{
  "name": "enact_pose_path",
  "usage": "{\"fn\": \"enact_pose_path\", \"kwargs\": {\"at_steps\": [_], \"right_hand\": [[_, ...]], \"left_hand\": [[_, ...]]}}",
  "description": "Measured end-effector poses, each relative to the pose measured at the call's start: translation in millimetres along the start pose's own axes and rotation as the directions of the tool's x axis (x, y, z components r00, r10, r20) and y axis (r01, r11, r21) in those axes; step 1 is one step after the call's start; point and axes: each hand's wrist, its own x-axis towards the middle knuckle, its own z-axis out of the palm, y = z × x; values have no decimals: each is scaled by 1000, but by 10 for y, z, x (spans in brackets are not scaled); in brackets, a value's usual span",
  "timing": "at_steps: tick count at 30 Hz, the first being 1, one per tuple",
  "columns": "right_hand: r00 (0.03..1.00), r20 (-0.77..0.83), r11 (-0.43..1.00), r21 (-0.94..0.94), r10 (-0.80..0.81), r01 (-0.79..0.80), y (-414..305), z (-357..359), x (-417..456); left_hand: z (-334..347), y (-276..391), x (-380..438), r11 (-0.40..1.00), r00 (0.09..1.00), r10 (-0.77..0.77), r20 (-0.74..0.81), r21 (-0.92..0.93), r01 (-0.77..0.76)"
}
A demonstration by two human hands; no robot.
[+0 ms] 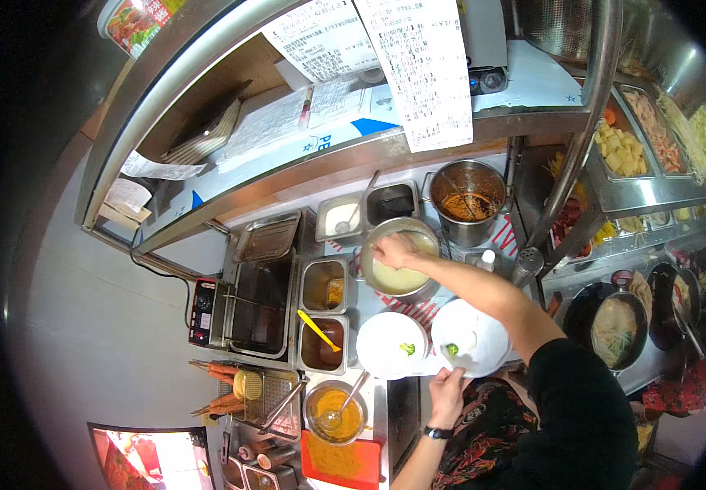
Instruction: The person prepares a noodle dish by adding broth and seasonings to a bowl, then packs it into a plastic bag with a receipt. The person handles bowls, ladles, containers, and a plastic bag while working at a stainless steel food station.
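My right hand (394,250) is over the left part of a metal pot (372,278) of pale, creamy liquid (403,277). Its fingers are curled, and whatever they may hold is hidden. With a watch on its wrist, my left hand (448,387) pinches the near rim of a white bowl (488,349) containing broccoli (451,349) and a white piece of food. A second white bowl (385,343), also with broccoli, stands to its left. Beyond them is a tall pot (471,229) of reddish-brown sauce.
Steel containers, one with a yellow-handled brush (319,331), line the left side, beside a fryer (259,306). A bowl of orange sauce (334,411) is nearer. Paper slips (423,79) hang from the overhead shelf (353,160). Pans (619,331) and food trays (622,150) are at right.
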Motion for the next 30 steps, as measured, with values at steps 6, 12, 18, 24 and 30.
{"fn": "enact_pose_path", "kwargs": {"at_steps": [6, 12, 18, 24, 30], "right_hand": [[997, -54, 996, 72, -55, 59, -28, -835, -625], [958, -109, 888, 414, 266, -199, 307, -1145, -912], [928, -82, 719, 657, 365, -225, 43, -1559, -1102], [900, -126, 634, 750, 418, -190, -128, -1811, -1294], [927, -128, 606, 786, 353, -122, -833, -2232, -1557]], "left_hand": [[-481, 349, -515, 981, 975, -158, 156, -89, 173], [-701, 712, -641, 987, 977, -50, 205, -138, 79], [-672, 1308, -451, 987, 994, 56, 97, -156, -41], [-657, 1564, 63, 984, 999, -45, -16, -173, 41], [-736, 1682, 326, 971, 993, -104, 54, -211, 113]]}}
